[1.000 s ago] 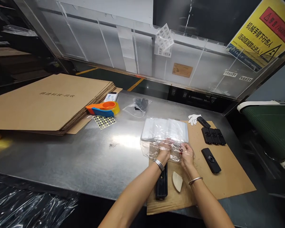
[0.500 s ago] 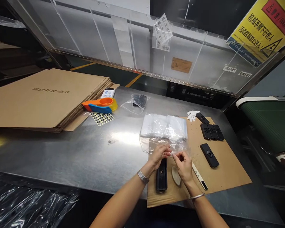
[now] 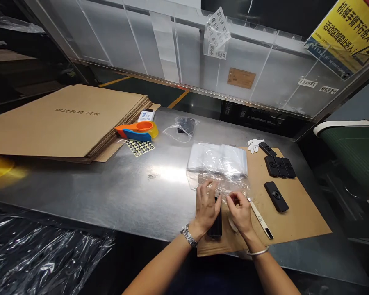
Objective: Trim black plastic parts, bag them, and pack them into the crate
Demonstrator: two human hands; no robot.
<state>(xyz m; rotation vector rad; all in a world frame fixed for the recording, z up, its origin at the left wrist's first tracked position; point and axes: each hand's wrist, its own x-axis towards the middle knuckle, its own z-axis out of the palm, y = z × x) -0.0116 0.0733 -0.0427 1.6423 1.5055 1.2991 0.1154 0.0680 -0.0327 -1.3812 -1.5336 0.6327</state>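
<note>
My left hand (image 3: 206, 207) reaches palm down over a long black plastic part (image 3: 215, 229), its fingers stretched and slightly apart. The hand hides the part's upper end; whether it presses on it I cannot tell. Close by on the right, my right hand (image 3: 241, 211) is closed in a pinch, thumb against forefinger, and what it holds is too small to make out. A pale curved piece (image 3: 233, 224) lies partly hidden under that hand. Beside it rests a slim white-handled tool (image 3: 260, 218) marked A26. Just beyond my fingers lies a stack of clear plastic bags (image 3: 217, 159).
A cardboard sheet (image 3: 304, 217) lies under the work. On it are a single black part (image 3: 276, 196) and several more (image 3: 279, 166) by a white glove (image 3: 254, 146). Farther left are a tape dispenser (image 3: 138, 131), a sticker sheet (image 3: 140, 147), a bagged dark item (image 3: 186, 126) and stacked cardboard (image 3: 67, 123).
My left hand has opened out of its pinch near the right hand and turned palm down over the black part. My right hand keeps its pinch. The view has shifted slightly.
</note>
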